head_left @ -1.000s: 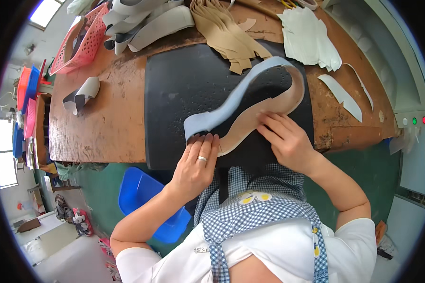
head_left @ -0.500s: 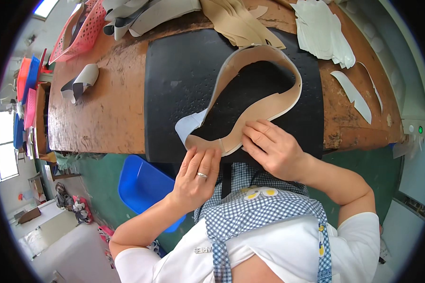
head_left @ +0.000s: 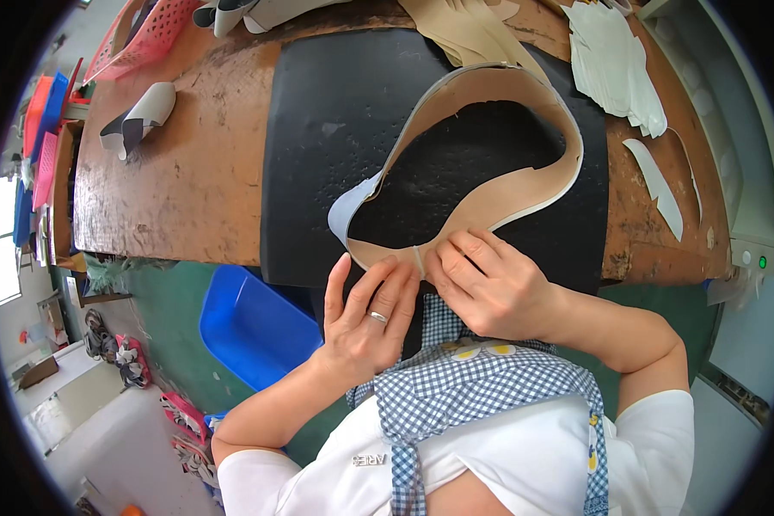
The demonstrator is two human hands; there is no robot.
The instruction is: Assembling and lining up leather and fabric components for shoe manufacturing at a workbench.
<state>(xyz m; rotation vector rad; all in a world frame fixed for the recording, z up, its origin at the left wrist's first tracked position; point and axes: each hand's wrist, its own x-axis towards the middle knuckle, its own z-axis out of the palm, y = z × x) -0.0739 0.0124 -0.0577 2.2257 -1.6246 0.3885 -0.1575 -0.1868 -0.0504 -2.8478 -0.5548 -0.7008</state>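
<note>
A closed loop of tan-lined strip (head_left: 499, 191), perhaps leather, with a pale outer face, stands on edge on a black mat (head_left: 314, 112). At its left bend is a light-blue patch (head_left: 345, 215). My left hand (head_left: 363, 318), with a ring on one finger, presses its fingertips on the loop's near edge. Close beside it, my right hand (head_left: 494, 288) pinches the same edge, just right of a pale seam in the lining. The thumbs and the outer side of the strip under my fingers are mostly hidden.
Tan strips (head_left: 469, 30) and white cut pieces (head_left: 619, 64) lie beyond the mat, near a narrow white piece (head_left: 658, 185). A curled grey-white piece (head_left: 142, 119) and a pink basket (head_left: 142, 47) sit on the wooden table's left. Below the edge stands a blue bin (head_left: 254, 327).
My right hand has slid left along the near edge, close to my left hand and the seam. My left fingers are spread more. The whole view has shifted slightly.
</note>
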